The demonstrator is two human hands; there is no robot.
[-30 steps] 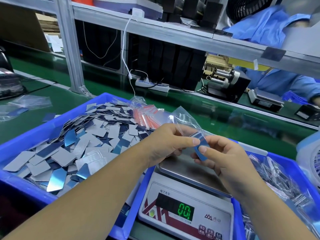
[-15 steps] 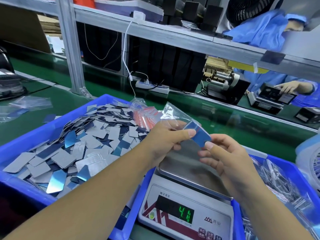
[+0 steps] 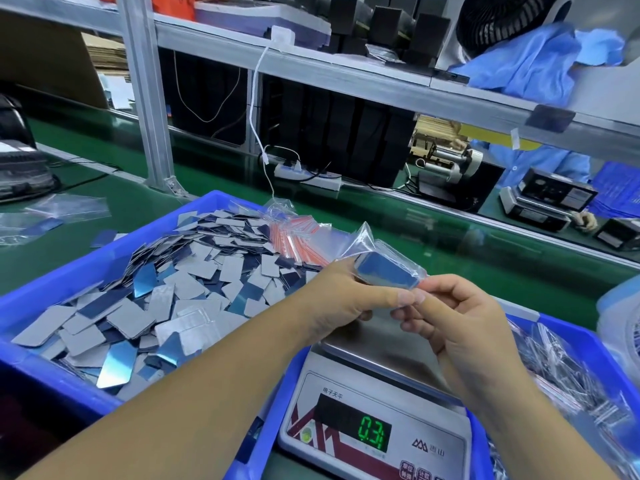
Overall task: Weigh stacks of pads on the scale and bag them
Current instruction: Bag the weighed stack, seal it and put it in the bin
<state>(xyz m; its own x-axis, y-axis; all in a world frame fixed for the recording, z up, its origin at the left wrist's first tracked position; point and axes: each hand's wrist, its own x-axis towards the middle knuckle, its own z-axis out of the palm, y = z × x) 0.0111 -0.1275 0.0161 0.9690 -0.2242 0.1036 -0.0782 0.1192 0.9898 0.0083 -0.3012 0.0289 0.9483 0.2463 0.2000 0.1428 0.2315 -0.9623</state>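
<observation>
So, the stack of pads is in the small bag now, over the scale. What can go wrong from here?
The clear bag looks still open, and both the left hand and the right hand pinch it only by its near edge. The stack of pads could slide out onto the scale or into the blue bin of loose pads, mixing the weighed count.

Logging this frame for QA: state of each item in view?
Stack of pads: inside the clear bag, above the scale.
Clear bag: held by both hands.
Left hand: pinches bag.
Right hand: pinches bag corner.
Scale: on, platform bare.
Left blue bin: full of loose pads.
</observation>
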